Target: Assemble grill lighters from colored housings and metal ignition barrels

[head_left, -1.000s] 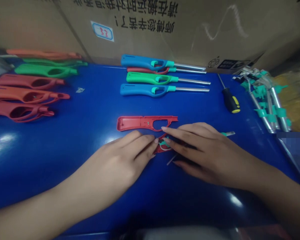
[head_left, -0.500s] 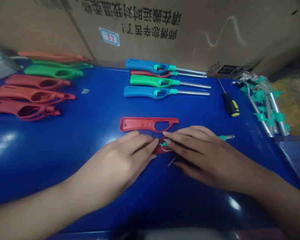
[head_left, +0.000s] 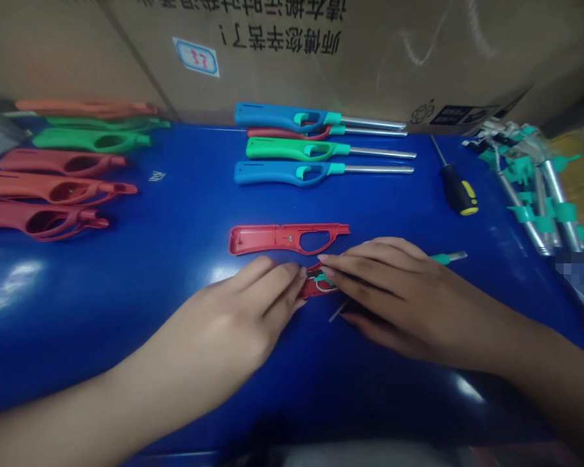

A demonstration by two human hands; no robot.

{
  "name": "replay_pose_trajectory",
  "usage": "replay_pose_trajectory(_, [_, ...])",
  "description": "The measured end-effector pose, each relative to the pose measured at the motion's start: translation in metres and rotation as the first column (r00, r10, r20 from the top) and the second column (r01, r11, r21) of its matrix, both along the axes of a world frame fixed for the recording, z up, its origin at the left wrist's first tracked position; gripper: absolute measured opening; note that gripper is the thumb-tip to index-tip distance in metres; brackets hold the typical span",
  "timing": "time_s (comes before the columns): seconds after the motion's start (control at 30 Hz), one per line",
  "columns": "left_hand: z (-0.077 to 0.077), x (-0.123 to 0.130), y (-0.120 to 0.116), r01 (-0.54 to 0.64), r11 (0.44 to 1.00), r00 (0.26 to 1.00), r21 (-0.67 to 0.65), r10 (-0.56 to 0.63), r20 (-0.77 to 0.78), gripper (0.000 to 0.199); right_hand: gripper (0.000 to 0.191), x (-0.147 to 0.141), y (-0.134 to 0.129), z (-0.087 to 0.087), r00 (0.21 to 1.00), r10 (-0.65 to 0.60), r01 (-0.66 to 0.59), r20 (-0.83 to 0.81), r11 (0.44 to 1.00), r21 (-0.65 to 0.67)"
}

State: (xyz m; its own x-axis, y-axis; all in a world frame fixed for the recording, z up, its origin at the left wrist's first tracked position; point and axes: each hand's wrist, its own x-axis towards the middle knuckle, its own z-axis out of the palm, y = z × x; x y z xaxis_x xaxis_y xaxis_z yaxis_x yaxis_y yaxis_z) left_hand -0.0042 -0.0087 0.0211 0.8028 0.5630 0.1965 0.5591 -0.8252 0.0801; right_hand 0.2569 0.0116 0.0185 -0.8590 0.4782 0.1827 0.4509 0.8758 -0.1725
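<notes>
Blue tabletop [head_left: 102, 311], red lighter casing [head_left: 314, 288] under right hand [head_left: 389, 292], touching left hand [head_left: 233, 311]

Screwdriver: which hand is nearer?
Right hand: nearer, below and left of the screwdriver in view, not touching it. Left hand: farther left, also below it.

Tabletop [head_left: 78, 337]'s super glossy blue, the lighter shell [head_left: 253, 240] is smooth red plastic, the lighter tube [head_left: 379, 169] is shiny metal, and the cardboard box [head_left: 282, 65] behind looks plain matt.
</notes>
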Motion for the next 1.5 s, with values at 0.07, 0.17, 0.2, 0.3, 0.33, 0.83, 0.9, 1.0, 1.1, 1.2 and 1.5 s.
replay_pose_trajectory(0.07, [0.002,0.001,-0.001,0.024,0.999,0.998,0.045,-0.021,-0.064,0.046,0.039,-0.001,0.0,0.001,1.0,0.003,-0.004,0.008,1.0,0.013])
replay_pose_trajectory(0.17, [0.002,0.002,-0.001,0.027,0.998,0.996,0.064,-0.021,-0.092,0.047,0.037,-0.001,-0.001,0.001,1.0,0.001,-0.001,0.008,1.0,0.021])
replay_pose_trajectory(0.2, [0.002,0.002,-0.001,0.025,0.997,0.996,0.067,-0.019,-0.09,0.046,0.037,-0.001,-0.001,0.001,1.0,-0.006,0.006,0.006,1.0,0.018])
replay_pose_trajectory(0.3, [0.001,0.002,-0.001,0.02,0.996,0.996,0.083,-0.013,-0.084,0.042,0.039,-0.001,-0.003,0.0,0.999,-0.038,0.038,0.013,0.999,-0.015])
replay_pose_trajectory(0.33, [0.001,0.002,-0.001,0.016,0.996,0.996,0.087,-0.009,-0.084,0.043,0.039,-0.001,-0.004,0.0,0.999,-0.047,0.047,0.018,0.998,-0.029])
replay_pose_trajectory(0.83, [-0.012,-0.011,0.003,-0.015,0.997,0.997,-0.072,0.02,0.068,0.037,0.049,0.004,-0.003,0.0,0.997,-0.066,0.069,0.043,0.995,-0.07])
replay_pose_trajectory(0.9, [-0.012,-0.011,0.003,-0.015,0.993,0.997,-0.121,0.023,0.069,0.039,0.05,0.005,-0.003,0.0,0.997,-0.073,0.077,0.04,0.991,-0.113])
replay_pose_trajectory(1.0, [-0.012,-0.01,0.003,-0.02,0.985,0.997,-0.169,0.032,0.068,0.038,0.051,0.005,-0.004,-0.001,0.996,-0.082,0.085,0.022,0.984,-0.158])
replay_pose_trajectory(1.1, [-0.013,-0.009,0.004,-0.041,0.98,0.996,-0.192,0.056,0.075,0.036,0.052,0.004,-0.004,-0.002,0.995,-0.099,0.097,-0.006,0.98,-0.176])
replay_pose_trajectory(1.2, [-0.014,-0.008,0.006,-0.066,0.973,0.99,-0.222,0.093,0.111,0.034,0.049,0.004,-0.003,-0.001,0.993,-0.116,0.11,-0.026,0.981,-0.161])
replay_pose_trajectory(1.5, [-0.015,-0.012,0.007,-0.056,0.981,0.987,-0.187,0.083,0.14,0.038,0.033,0.029,0.026,0.021,0.837,-0.5,0.533,-0.222,0.837,0.125])
